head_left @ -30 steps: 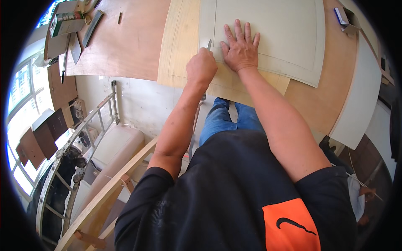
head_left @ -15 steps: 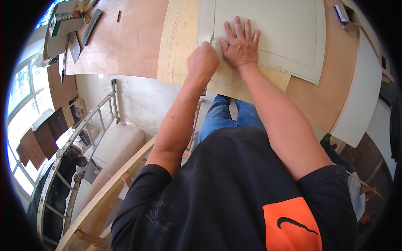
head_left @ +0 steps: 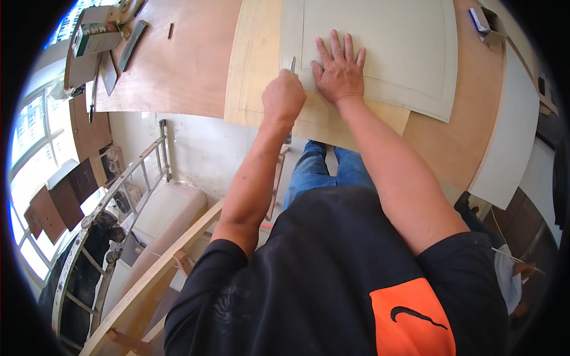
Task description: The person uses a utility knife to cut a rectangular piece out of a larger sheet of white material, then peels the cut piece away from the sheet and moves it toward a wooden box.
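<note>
My left hand (head_left: 284,98) is closed round a knife (head_left: 293,63), its bright pointed blade standing out past the fingers. Part of its handle shows below the fist. Under it lies a pale grey sheet (head_left: 392,56), marked with dark lines parallel to its edges; the blade is by the left side of this sheet. Whether the tip touches the surface I cannot tell. Flat on the same sheet, to the right of the knife, rests my right hand (head_left: 340,77) with fingers spread. A yellowish wood sheet (head_left: 252,65) lies beneath the grey one and sticks out at the left and near side.
A brown plywood tabletop (head_left: 184,77) carries the sheets. Far left are a box (head_left: 98,38), a dark bar (head_left: 133,44) and a scraper-like blade (head_left: 109,74). A small open box (head_left: 490,26) sits far right. Lower left stand a metal frame (head_left: 127,181) and wooden beams (head_left: 154,273). Another person's hand (head_left: 523,271) shows at right.
My left hand has drawn slightly toward me with the knife, and the blade has shifted a little left. My right hand stays spread on the grey sheet. The whole view has shifted slightly.
</note>
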`<state>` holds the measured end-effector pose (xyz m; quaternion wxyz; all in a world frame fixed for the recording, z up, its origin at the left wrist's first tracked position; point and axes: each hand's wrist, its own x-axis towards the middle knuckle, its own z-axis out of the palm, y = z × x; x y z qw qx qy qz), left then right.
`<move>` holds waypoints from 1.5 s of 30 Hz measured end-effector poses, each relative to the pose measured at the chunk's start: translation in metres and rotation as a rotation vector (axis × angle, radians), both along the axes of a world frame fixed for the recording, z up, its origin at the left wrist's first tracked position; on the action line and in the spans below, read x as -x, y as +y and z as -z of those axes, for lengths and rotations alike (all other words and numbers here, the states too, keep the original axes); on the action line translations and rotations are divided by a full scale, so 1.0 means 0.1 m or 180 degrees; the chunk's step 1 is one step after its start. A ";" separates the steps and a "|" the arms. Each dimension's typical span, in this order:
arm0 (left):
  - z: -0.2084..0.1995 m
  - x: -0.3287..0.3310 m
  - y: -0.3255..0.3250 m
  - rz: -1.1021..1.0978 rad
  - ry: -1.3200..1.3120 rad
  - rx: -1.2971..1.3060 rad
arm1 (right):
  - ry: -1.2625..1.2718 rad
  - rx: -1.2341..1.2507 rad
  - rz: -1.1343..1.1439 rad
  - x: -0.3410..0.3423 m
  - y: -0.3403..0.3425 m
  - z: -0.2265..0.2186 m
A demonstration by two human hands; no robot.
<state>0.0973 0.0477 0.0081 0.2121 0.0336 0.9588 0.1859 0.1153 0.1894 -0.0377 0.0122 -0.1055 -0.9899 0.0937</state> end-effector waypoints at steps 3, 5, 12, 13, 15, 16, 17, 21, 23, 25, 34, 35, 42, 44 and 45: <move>-0.04 0.08 0.01 0.0112 -0.0043 -0.0050 | -0.0007 -0.0006 0.0019 -0.02 0.00 0.01; 0.00 0.09 0.00 0.0132 -0.0161 -0.0027 | 0.0017 -0.0003 0.0024 0.00 0.00 0.01; -0.01 0.07 0.06 0.0154 -0.0237 0.0052 | 0.0057 0.0084 0.0036 -0.02 0.00 0.02; -0.02 0.07 0.06 0.0202 -0.0186 0.0089 | 0.0054 0.0116 0.0031 -0.02 -0.01 0.01; -0.02 0.07 0.07 0.0239 -0.0154 0.0126 | 0.0083 0.0073 0.0016 -0.03 -0.02 0.01; -0.02 0.09 0.07 0.0282 -0.0137 0.0130 | 0.0119 0.0026 0.0002 -0.05 -0.02 0.01; -0.02 0.08 0.07 0.0324 -0.0120 0.0133 | 0.0101 0.0027 -0.0010 -0.04 -0.01 0.02; 0.02 0.01 0.09 0.0241 -0.0118 0.0019 | 0.0074 -0.0007 0.0026 -0.04 0.00 0.01; 0.12 -0.03 0.03 0.0123 -0.0075 -0.0006 | 0.0080 0.0017 0.0014 -0.01 0.01 -0.01; 0.08 -0.03 0.05 0.0158 -0.0058 -0.0007 | 0.0154 0.0033 0.0031 -0.04 0.00 0.00; -0.05 -0.03 0.05 0.0237 -0.0368 0.0256 | 0.0130 0.0153 0.0069 0.01 0.02 0.00; -0.06 -0.02 0.03 0.0292 -0.0339 0.0214 | 0.0122 0.0175 0.0069 -0.02 0.00 -0.01; -0.05 0.12 0.08 0.0242 -0.0102 0.0054 | 0.0053 0.0148 0.0034 -0.03 0.00 -0.02; -0.01 0.15 0.08 0.0222 -0.0110 0.0109 | 0.0111 0.0151 0.0026 -0.02 0.01 0.00; 0.00 0.15 0.08 0.0224 -0.0120 0.0105 | 0.0131 0.0185 0.0028 -0.02 0.00 0.01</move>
